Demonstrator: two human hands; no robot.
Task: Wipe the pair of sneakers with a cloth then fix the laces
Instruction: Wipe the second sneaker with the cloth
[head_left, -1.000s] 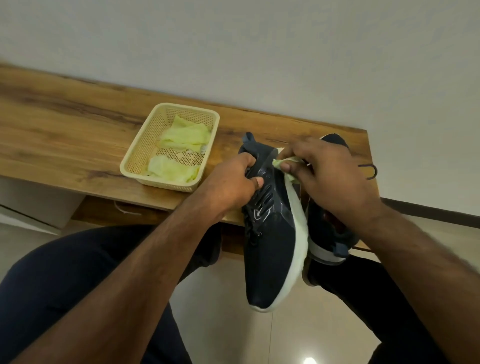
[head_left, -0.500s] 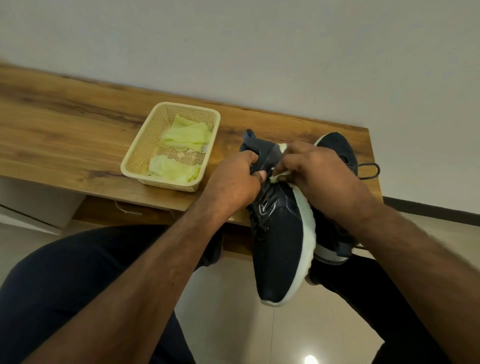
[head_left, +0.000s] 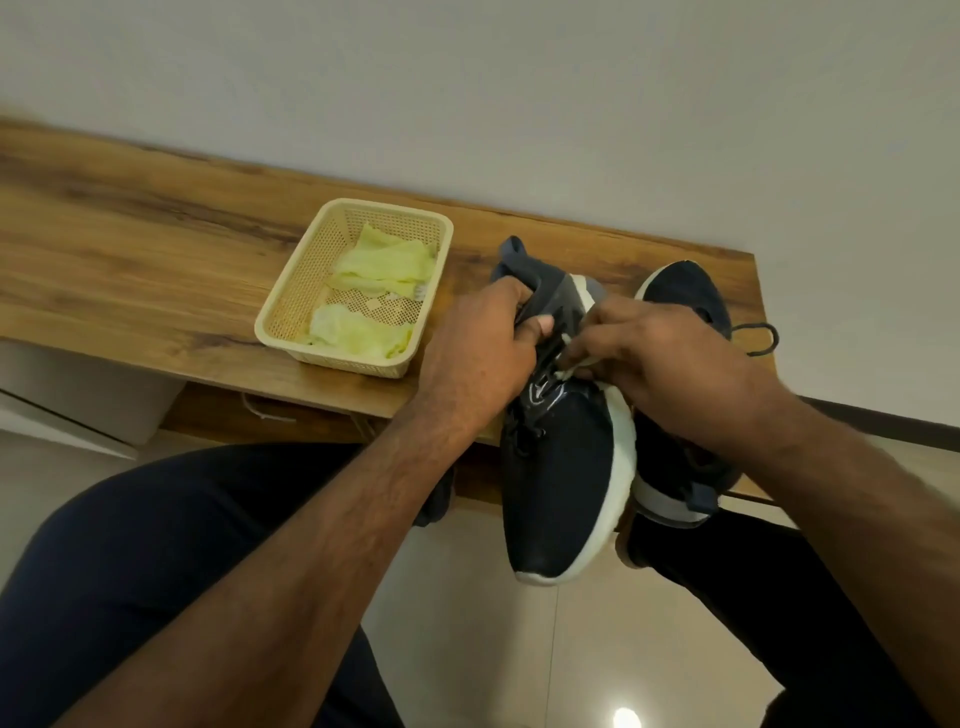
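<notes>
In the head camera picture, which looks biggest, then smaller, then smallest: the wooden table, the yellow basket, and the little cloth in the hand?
1. Wooden table, by far the largest.
2. Yellow basket, clearly smaller than the table it sits on.
3. Cloth, smallest: only a scrap shows, the rest hidden under the right hand, so its true size is unsure.

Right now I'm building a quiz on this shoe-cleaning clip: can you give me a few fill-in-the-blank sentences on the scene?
1. The left hand grips the dark ____ with the white sole.
2. The right hand presses a pale cloth against that sneaker's ____.
3. Spare cloths lie in the cream ____ on the wooden table.
4. The second sneaker lies on the ____.

Missing words: sneaker; side; basket; table
</notes>
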